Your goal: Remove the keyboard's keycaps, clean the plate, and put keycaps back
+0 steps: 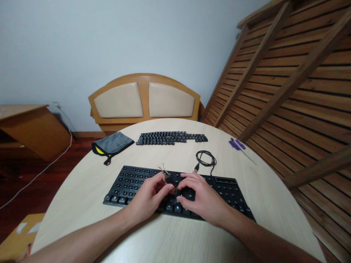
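My left hand [152,191] is closed on a keycap puller [170,179], a small black handle with thin wire loops sticking out at its far end. At the puller's near end sits a small black keycap [177,192], pinched between the thumb and fingers of my right hand [201,197]. Both hands are above the middle of a black keyboard [128,188]. Many of its key positions show bare switch stems, while a row of keycaps remains along the near edge. My hands cover the keyboard's centre.
Beyond the keyboard, loose black keycaps [161,138] lie in rows on the round table [115,233]. A grey cloth [115,143] is at the left, a coiled USB cable [206,159] behind the keyboard, and purple tools [237,144] at the right. Wooden slats [301,91] lean alongside.
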The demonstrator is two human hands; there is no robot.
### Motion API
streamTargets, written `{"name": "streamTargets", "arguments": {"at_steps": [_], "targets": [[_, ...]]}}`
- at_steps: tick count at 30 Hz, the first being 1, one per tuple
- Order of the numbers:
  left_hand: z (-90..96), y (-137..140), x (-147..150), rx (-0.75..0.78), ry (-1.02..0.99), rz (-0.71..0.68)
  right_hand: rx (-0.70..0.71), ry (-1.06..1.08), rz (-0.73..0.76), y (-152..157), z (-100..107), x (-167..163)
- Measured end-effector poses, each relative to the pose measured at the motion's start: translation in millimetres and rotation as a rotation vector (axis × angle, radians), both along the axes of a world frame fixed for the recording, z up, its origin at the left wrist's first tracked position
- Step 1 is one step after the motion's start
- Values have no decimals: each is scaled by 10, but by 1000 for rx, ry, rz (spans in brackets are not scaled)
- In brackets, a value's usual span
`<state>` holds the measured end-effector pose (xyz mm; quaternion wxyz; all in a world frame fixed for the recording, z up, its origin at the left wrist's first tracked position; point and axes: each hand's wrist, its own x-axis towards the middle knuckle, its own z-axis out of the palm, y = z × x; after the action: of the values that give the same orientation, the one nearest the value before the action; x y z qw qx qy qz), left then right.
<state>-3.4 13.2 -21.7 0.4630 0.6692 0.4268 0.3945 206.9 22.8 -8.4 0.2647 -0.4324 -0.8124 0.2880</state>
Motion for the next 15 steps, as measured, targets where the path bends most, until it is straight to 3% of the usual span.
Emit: {"name": "streamTargets", "arguments": {"at_steps": [7, 15], "targets": [[47, -3, -18, 101, 75, 4, 26, 63, -126, 7, -58, -15], [92, -1, -3, 67, -1, -6, 59, 113, 28, -5, -35, 2]]}}
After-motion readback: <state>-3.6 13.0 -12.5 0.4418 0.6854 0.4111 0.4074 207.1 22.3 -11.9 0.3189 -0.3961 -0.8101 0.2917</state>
